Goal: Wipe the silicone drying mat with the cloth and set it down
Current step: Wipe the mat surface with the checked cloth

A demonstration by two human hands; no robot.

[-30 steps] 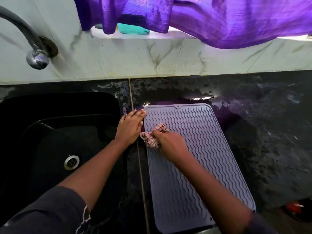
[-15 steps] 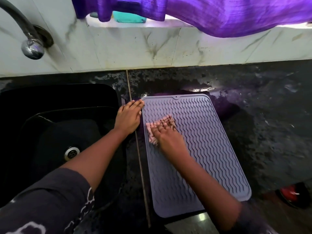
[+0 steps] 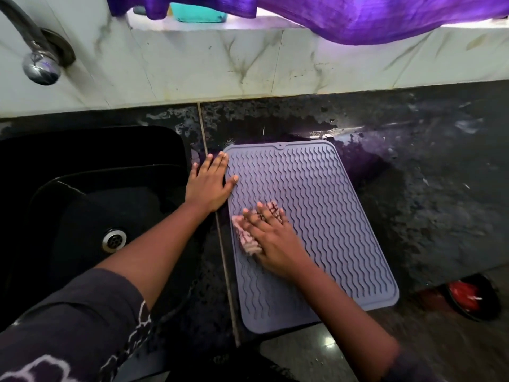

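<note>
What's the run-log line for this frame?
phase: wiping | right hand: flat on cloth, on mat left side | left hand: flat at mat's far-left edge | mat: flat on counter

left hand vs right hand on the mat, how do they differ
The left hand lies bare at the grey ribbed silicone mat's left edge, thumb on it; the right hand is further onto the mat, pressing the pink checked cloth. Both lie flat, fingers extended.
</note>
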